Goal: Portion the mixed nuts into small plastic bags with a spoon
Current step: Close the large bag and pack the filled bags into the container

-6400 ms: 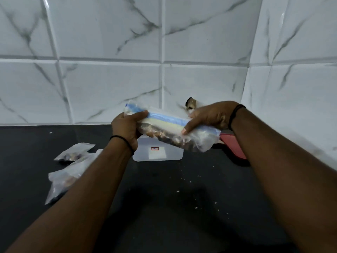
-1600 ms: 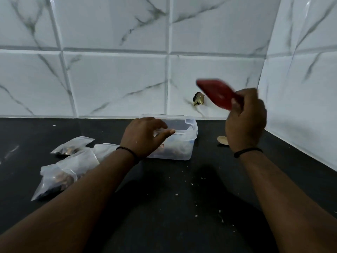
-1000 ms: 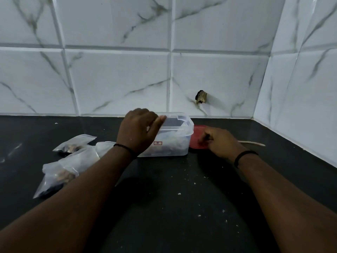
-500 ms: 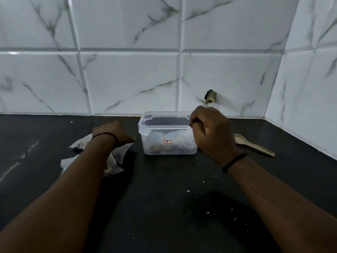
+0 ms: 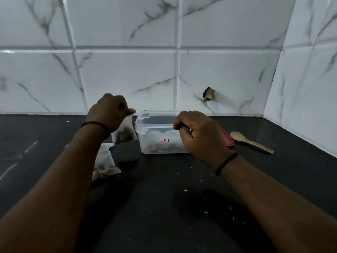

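Observation:
A clear plastic container [image 5: 145, 125] with mixed nuts in its bottom stands open at the back of the black counter. My left hand [image 5: 109, 112] pinches the top of a small plastic bag of nuts [image 5: 125, 133] and holds it in the air just left of the container. My right hand [image 5: 197, 132] is curled in front of the container's right side, empty as far as I can see. A wooden spoon [image 5: 249, 142] lies on the counter to the right. Another filled bag [image 5: 105, 164] lies beside my left forearm.
A red lid [image 5: 226, 138] lies flat behind my right hand, between container and spoon. The black counter [image 5: 164, 207] carries scattered crumbs. White marble tile walls close the back and right side. A small dark fixture [image 5: 208, 94] sticks out of the back wall.
My left hand has lifted one bag of nuts off the pile and brought it up beside the container. My right hand stays curled at the container's right front.

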{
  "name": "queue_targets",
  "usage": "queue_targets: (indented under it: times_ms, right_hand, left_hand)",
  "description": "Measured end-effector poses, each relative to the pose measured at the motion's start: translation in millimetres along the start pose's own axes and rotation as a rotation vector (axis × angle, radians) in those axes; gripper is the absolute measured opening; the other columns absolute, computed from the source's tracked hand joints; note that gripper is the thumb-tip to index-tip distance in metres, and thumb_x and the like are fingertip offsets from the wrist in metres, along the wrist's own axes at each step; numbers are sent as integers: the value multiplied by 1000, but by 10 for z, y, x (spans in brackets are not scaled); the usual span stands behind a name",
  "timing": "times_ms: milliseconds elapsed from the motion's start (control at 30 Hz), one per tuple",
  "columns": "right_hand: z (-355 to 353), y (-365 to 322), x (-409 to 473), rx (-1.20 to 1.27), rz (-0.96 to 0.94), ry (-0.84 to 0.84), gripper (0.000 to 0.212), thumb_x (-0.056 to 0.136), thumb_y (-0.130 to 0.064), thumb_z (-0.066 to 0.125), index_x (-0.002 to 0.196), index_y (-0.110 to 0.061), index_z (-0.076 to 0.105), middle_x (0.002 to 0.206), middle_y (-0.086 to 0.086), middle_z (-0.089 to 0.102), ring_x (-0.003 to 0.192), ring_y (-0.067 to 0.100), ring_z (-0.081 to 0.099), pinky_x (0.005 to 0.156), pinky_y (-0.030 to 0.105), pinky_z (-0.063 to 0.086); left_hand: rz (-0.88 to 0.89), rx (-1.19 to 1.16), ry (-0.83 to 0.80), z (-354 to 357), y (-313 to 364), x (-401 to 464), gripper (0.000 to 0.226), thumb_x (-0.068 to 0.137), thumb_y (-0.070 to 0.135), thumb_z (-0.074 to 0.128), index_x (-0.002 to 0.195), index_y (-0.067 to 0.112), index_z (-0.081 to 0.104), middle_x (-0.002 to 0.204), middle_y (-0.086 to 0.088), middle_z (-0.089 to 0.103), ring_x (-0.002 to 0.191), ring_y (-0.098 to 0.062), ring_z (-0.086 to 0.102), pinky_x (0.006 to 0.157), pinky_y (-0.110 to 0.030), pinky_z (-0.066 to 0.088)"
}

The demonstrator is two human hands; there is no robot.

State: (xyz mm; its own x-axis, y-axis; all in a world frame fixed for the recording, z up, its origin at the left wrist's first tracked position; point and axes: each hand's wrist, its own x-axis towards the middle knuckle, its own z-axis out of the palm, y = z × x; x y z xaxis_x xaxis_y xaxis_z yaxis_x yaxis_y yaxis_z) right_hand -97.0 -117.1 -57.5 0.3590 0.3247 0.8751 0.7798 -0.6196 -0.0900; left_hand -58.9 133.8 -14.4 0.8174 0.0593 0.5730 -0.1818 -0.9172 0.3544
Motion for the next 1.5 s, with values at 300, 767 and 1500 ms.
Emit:
queue_targets:
  times_ms: [300,767,1500]
  right_hand:
    - [81,-147,37,161,240,58,29,92,-23,61,119,-13,62,108,-5,68,84,14,61,70,31,53]
    - [-3,-186,98,492,643,43,4,91,-20,70,91,-15,70,81,0,74,61,9,68,54,20,50]
    - [291,123,490,-476,818,-165,24,86,-28,50,104,-12,51,91,4,62,103,30,55,89,45,29]
  left_hand:
    - [356,-315,399,-128,320,-111,25,81,34,73,92,20,56,66,2,56,63,-20,54,69,-40,50]
    - [212,-469,329,73,467,-153,31,88,50,60,98,21,58,73,8,56,63,-4,49,63,-23,40]
    - [-1,-220,58,465,191,-148,30,91,52,53,104,26,60,92,2,56,83,-19,57,71,-29,41]
